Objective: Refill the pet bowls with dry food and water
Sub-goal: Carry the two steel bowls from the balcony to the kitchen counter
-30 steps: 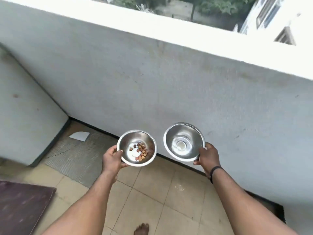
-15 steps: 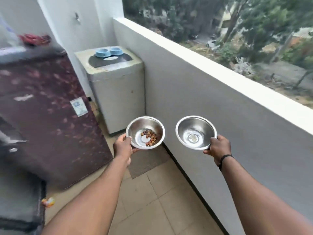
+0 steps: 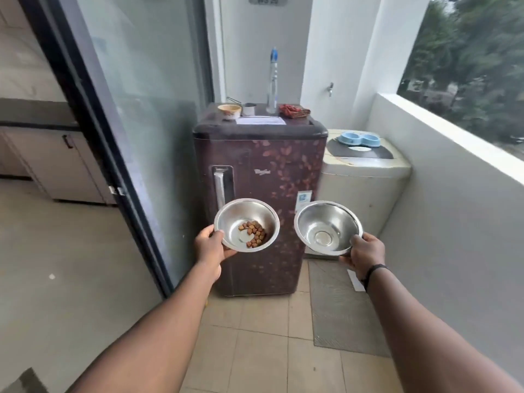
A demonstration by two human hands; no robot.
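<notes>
The left hand is gripping the rim of a steel bowl holding a small heap of dry food, its fingers closed on the near-left edge. The right hand is pinching the near-right rim of a second steel bowl, which is tilting toward the camera. Both bowls are hanging side by side, apart, in front of a maroon fridge carrying a water bottle.

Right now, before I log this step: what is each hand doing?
Left hand: closed on the steel bowl with kibble.
Right hand: closed on the empty steel bowl.
</notes>
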